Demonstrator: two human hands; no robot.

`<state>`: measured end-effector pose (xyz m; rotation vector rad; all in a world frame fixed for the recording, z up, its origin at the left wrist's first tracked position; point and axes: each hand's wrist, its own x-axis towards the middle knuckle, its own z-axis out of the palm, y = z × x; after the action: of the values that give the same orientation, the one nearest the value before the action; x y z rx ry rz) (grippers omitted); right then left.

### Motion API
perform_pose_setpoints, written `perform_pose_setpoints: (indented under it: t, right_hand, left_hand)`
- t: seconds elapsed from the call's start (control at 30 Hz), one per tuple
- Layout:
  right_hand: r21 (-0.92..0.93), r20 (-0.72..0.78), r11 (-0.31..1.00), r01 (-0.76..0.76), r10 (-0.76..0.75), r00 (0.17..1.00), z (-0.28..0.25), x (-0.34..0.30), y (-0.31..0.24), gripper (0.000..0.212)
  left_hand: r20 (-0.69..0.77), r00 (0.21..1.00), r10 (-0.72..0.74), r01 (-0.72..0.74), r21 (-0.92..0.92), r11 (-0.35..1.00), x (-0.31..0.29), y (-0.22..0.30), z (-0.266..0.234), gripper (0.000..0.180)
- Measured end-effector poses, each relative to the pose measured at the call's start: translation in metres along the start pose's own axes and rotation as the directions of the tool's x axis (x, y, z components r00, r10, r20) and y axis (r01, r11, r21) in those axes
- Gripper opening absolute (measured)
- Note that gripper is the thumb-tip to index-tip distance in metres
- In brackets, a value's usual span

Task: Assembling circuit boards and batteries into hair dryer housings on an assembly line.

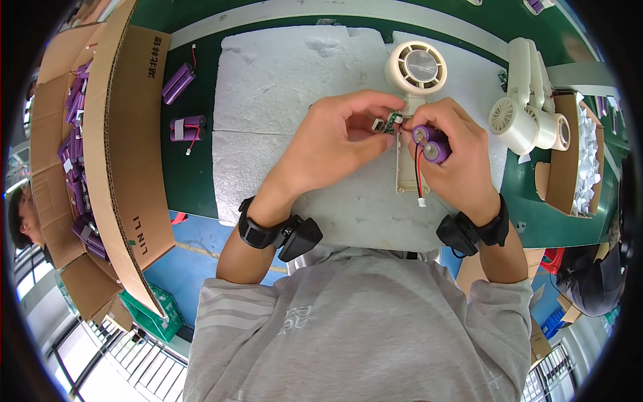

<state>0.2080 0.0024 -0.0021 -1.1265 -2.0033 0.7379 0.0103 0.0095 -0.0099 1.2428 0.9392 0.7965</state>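
Note:
Between the fingertips of my left hand (335, 137) is a small green circuit board (392, 122) with a metal connector. My right hand (458, 147) grips a purple battery pack (437, 151) of two cells, whose red and black leads hang down to a white plug (421, 202). Right thumb and fingertips also meet near the board's edge, by thin wires. Beneath both hands lies a cream handheld fan (416, 67), its round head away from me and its open handle housing (406, 175) toward me. My fingers hide part of the handle.
White foam sheets (268, 87) cover the green table (194, 171). Two purple battery packs (186, 128) lie at left, beside a tall cardboard box (127, 134) of more packs. Several cream fan bodies (514, 124) are piled at right, near a carton (564, 175) of small white pieces.

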Motion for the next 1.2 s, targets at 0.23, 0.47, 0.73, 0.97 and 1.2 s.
perform_pose_setpoints:
  t: [0.23, 0.47, 0.73, 0.97, 1.2]
  right_hand:
    - [-0.051, 0.016, 0.998, 0.036, -0.035, 0.999, -0.001, 0.001, -0.005, 0.027]
    - [-0.103, 0.027, 0.993, 0.059, -0.057, 0.998, 0.0, 0.0, -0.005, 0.028]
    - [-0.064, 0.017, 0.998, 0.01, -0.009, 1.0, 0.003, 0.0, -0.004, 0.026]
    - [-0.101, 0.028, 0.995, 0.002, 0.001, 1.0, 0.0, 0.0, -0.005, 0.025]
    - [0.221, -0.045, 0.939, -0.263, 0.279, 0.959, -0.016, 0.0, -0.007, 0.02]
  left_hand:
    - [0.025, 0.933, 0.36, -0.34, 0.395, 0.853, 0.005, -0.007, -0.008, 0.027]
    - [0.037, 0.984, 0.176, -0.176, 0.406, 0.897, 0.001, 0.0, -0.005, 0.023]
    - [-0.028, 0.998, 0.063, -0.064, -0.009, 0.998, 0.001, 0.002, 0.005, 0.026]
    - [0.102, 0.985, 0.139, -0.151, 0.123, 0.981, 0.001, -0.004, -0.001, 0.02]
    - [-0.042, 0.986, 0.164, -0.158, 0.108, 0.981, 0.005, -0.016, 0.003, 0.011]
